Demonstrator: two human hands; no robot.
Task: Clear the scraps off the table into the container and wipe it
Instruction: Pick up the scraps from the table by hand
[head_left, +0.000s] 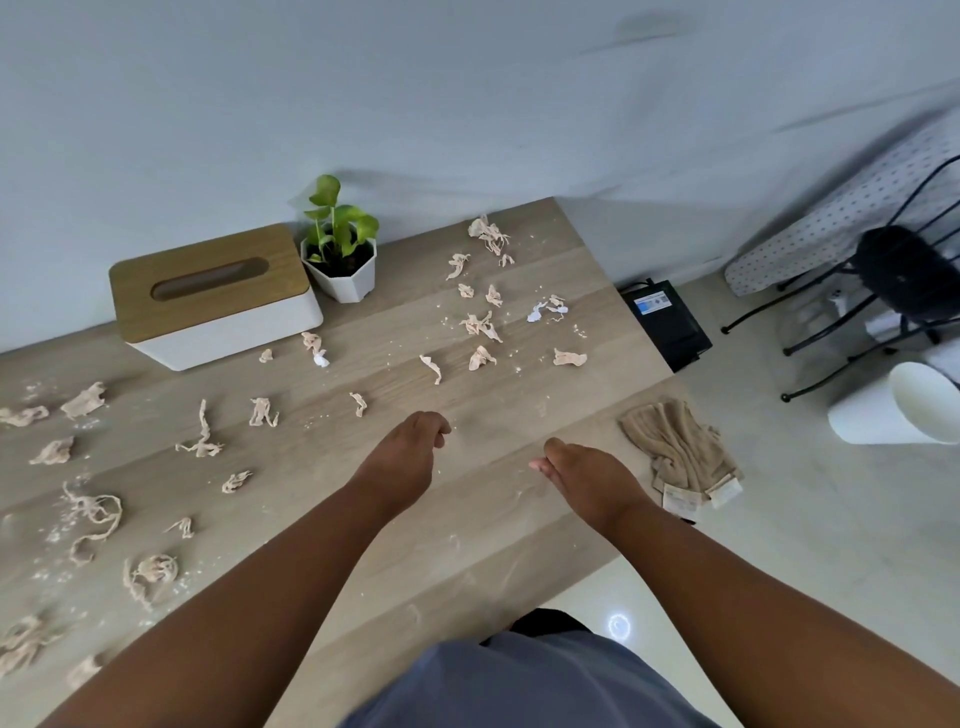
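Note:
Several peach-coloured scraps (480, 325) and small crumbs lie scattered over the wooden table (467, 545), thickest at the far right and along the left side. A beige cloth (675, 447) lies crumpled at the table's right edge. A white container (883, 410) stands on the floor to the right of the table. My left hand (410, 452) hovers over the table's middle with fingers loosely curled, holding nothing. My right hand (587, 478) hangs beside it, fingers loosely curled and empty, a short way left of the cloth.
A tissue box (213, 296) with a wooden lid and a small potted plant (343, 254) stand at the back by the wall. A black device (667, 322) sits on the floor beyond the table's right edge. Black chair legs (857, 322) stand farther right.

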